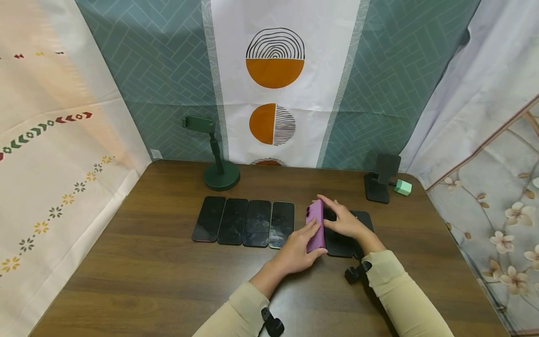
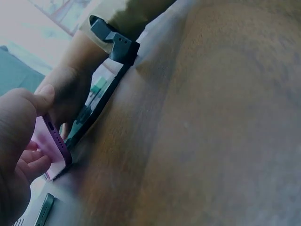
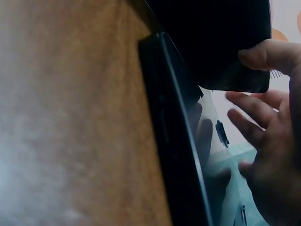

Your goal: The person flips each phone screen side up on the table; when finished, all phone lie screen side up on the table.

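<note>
A pink smartphone (image 1: pixel 316 229) stands tilted on its long edge above the table, its back with the camera lenses facing left. My left hand (image 1: pixel 296 250) holds its lower end, fingers against the pink back and thumb at the bottom edge. My right hand (image 1: pixel 347 223) grips the upper end, thumb on the dark screen (image 3: pixel 216 47) and index finger at the top edge. Left of it several black smartphones (image 1: pixel 257 223) lie side by side, screens up. Under and beside my right hand lie more dark phones (image 1: pixel 338 244), partly covered by the hand and wrist.
A green phone stand (image 1: pixel 222 175) with a round base is at the back left. At the back right are a black folding stand (image 1: pixel 376 187) and a small mint-green block (image 1: pixel 403 187). The brown wooden table (image 1: pixel 139 271) ends at a patterned cloth wall.
</note>
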### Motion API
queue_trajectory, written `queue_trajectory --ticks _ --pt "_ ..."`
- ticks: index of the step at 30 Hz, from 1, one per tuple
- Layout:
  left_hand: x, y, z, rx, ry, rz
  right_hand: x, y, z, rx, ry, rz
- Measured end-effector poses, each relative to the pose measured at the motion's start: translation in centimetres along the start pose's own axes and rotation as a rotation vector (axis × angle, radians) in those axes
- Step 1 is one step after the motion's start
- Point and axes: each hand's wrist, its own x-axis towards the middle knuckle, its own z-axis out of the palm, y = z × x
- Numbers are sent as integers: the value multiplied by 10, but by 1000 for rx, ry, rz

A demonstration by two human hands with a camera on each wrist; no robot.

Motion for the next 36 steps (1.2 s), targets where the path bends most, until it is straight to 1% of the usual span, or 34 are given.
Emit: queue_trajectory --ticks 3,6,9,14,19,21,26,28,31,36 --pt "0 -1 0 -38 26 22 0 -2 -2 -51 -20 29" --pt "0 -2 -1 -134 48 23 0 -2 -3 -70 -45 59" --pt "0 -4 -1 -220 51 17 0 -2 -5 -87 -77 82" --pt "-1 -8 -3 -275 57 19 1 -2 -5 -70 -109 106" --pt "-1 -10 -6 -340 49 27 4 0 -3 -91 -96 124" --pt "-2 -4 -14 -378 36 22 5 0 -3 -102 -84 127" --pt "-4 -8 -17 -418 5 23 7 2 0 -113 -64 121" --pt "-5 -17 -13 -411 -3 29 7 2 0 -116 -60 113" --pt "-6 -17 -15 -426 -11 18 7 2 0 -116 -49 93" --pt "-8 -17 -18 -470 -3 -41 8 4 1 -137 -27 73"
